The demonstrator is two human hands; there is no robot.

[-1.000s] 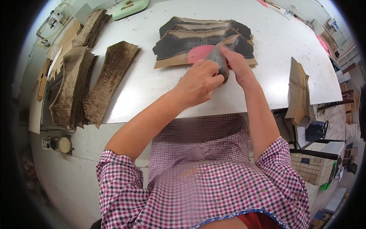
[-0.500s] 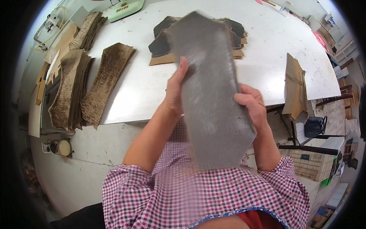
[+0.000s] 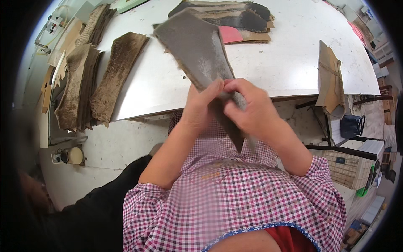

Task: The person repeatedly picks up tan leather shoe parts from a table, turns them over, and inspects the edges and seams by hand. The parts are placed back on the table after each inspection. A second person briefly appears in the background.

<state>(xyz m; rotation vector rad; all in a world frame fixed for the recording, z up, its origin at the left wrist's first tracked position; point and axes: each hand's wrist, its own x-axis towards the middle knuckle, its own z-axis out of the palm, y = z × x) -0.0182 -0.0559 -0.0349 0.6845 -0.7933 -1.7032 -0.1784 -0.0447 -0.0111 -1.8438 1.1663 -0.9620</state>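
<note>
A grey hide panel [image 3: 195, 46] with a fuzzy brownish edge is held up in front of me, over the table's near edge. Its upper part is flat and tilted to the left, while its lower part bends back and shows a dark strip below my hands. My left hand [image 3: 201, 103] is closed on the panel's left side, its thumb on the face. Close beside it, my right hand [image 3: 251, 105] pinches the right edge with curled fingers. The thumbs nearly meet. Past the panel lies a stack of similar dark grey pieces [image 3: 247, 21], with a pink piece [image 3: 231, 35] and brown card under it.
Brown mottled fur panels lie at the table's left: a thick stack [image 3: 75, 86], a single one [image 3: 117, 71], and another stack [image 3: 94, 25] behind. A folded brown piece [image 3: 329, 80] overhangs the right edge of the white table [image 3: 289, 71]. Somebody in black [image 3: 105, 195] is close at lower left.
The panel has gone from upright and flat to tilted left and bent. My right hand has moved in beside my left. The person in black now shows more at lower left.
</note>
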